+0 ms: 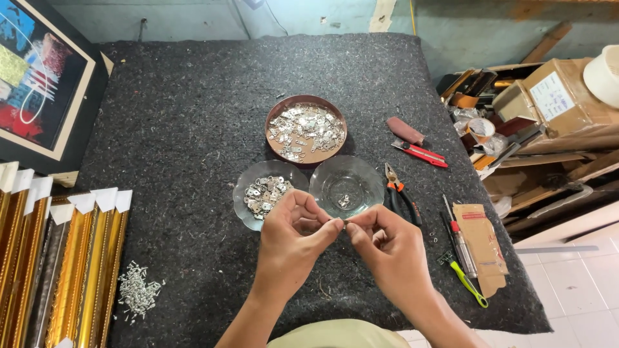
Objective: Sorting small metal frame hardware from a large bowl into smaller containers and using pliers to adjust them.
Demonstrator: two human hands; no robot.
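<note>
Pinching one tiny metal piece [343,222] together, left hand [291,233] and right hand [387,248] kept each grip closed above the desk [193,116].

The small part pinched between both grips is too tiny to identify. The framed picture [35,71] and the gold mouldings [61,270] are cut by the left edge.
</note>
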